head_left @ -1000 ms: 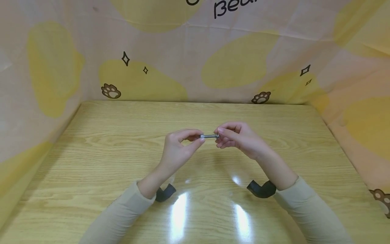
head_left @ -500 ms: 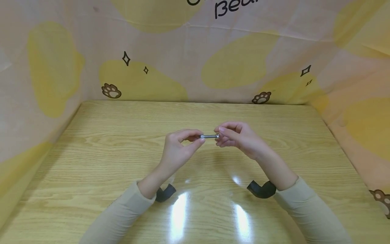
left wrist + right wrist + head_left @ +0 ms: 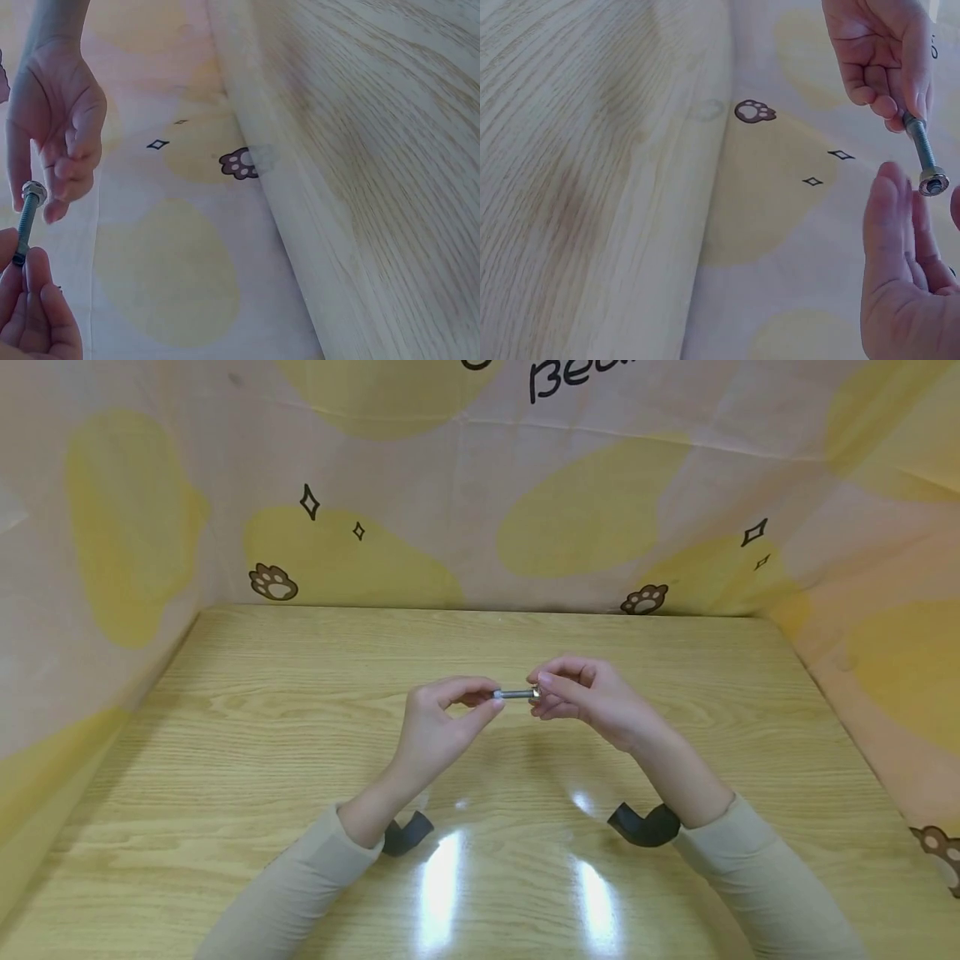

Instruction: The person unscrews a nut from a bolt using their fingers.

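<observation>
A threaded metal bolt [image 3: 516, 695] is held level above the table, between both hands in the head view. My left hand [image 3: 442, 722] pinches its left end between thumb and fingers, hiding that end. A shiny nut [image 3: 536, 694] sits on the bolt's right end. Around this nut [image 3: 934, 182], the right wrist view shows the thumb and fingers of my right hand [image 3: 907, 277] spread, with gaps beside it. From the left wrist view, my right hand [image 3: 60, 124] has its fingertips close about the nut [image 3: 34, 191], and the bolt [image 3: 26, 221] stands tilted.
A wood-grain table [image 3: 300, 760] lies beneath the hands. Printed cloth [image 3: 420, 485] with yellow patches and paw marks rises along its back and sides. Black curved pieces [image 3: 645, 825] show at both wrists.
My right hand's fingers shift slightly about the nut, which shows a different glint. My left hand and the bolt stay in place.
</observation>
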Available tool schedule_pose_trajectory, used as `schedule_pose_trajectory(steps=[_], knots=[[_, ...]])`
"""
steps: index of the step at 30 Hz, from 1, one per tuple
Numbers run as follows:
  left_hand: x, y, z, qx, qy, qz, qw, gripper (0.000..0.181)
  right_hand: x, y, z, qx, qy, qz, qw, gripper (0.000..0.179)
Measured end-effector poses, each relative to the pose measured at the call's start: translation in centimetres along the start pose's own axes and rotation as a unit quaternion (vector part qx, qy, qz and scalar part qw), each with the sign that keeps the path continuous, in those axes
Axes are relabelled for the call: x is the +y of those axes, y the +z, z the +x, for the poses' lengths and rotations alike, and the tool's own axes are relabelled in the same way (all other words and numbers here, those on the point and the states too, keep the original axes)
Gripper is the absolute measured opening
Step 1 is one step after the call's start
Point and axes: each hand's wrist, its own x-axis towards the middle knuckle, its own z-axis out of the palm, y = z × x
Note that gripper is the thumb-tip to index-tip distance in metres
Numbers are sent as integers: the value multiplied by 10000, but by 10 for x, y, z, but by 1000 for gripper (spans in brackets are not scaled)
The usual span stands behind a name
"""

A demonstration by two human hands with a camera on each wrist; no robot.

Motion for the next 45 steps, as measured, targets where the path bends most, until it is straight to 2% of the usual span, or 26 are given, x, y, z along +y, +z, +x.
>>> schedule_pose_trajectory(steps=[6, 11, 18, 20, 25, 35, 41, 45], knots=[[1, 0, 0, 1, 38, -13, 10000, 12, 0, 2, -1, -31, -58, 64, 10000, 10], [0, 0, -1, -4, 25, -57, 10000, 12, 0, 1, -2, -13, -204, 55, 9998, 16], [-2, 1, 0, 62, 189, -32, 9998, 12, 0, 2, -1, 71, -105, -121, 9998, 13], [-2, 1, 0, 70, 218, -31, 9997, 12, 1, 1, -2, 74, -177, -120, 9997, 8], [-2, 1, -1, 71, 185, -31, 9998, 12, 2, -1, -3, 112, -431, -17, 9990, 16], [-3, 3, -2, 80, 150, -108, 9998, 13, 2, 0, -3, 157, -192, -114, 9996, 8], [-3, 2, -3, 61, 147, -121, 9998, 12, 3, -2, -5, 85, -390, -146, 9991, 20], [-4, 2, -3, 74, 114, -90, 9999, 12, 2, -2, -4, 87, -291, -172, 9994, 15]])
